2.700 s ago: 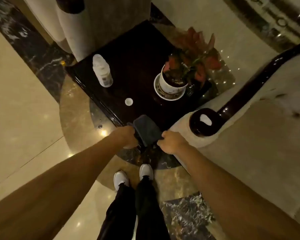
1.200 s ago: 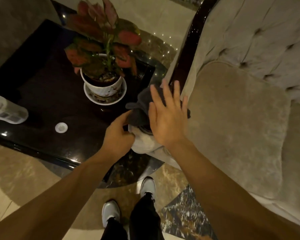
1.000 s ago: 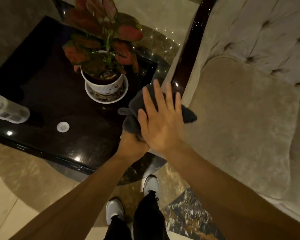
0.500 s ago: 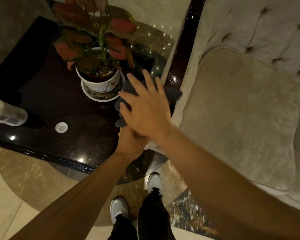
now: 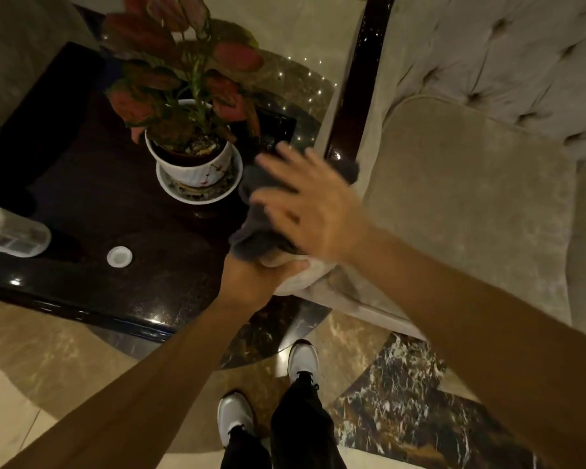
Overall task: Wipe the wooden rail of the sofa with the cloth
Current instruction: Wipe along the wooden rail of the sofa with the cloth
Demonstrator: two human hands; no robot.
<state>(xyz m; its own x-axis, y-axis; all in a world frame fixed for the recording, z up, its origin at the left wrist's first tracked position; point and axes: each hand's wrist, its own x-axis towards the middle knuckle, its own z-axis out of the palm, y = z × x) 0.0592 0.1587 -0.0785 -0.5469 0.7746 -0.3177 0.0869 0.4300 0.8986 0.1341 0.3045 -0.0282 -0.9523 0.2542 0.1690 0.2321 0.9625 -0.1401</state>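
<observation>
A: Right hand (image 5: 313,211)?
B: Flat, fingers spread, motion-blurred on the cloth (image 5: 256,231), shifted left since half a second ago.
A: Left hand (image 5: 251,282)?
B: Grip clamps the cloth's lower edge at the rail (image 5: 352,106) end, beside the desk (image 5: 82,204).

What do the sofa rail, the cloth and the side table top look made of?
Sofa rail: dark wood, glossy lacquer, pinpoint highlights. Cloth: soft dark grey fabric, matte, draping; possibly microfibre. Side table top: polished dark speckled surface, probably stone; reflections along edge.
</observation>
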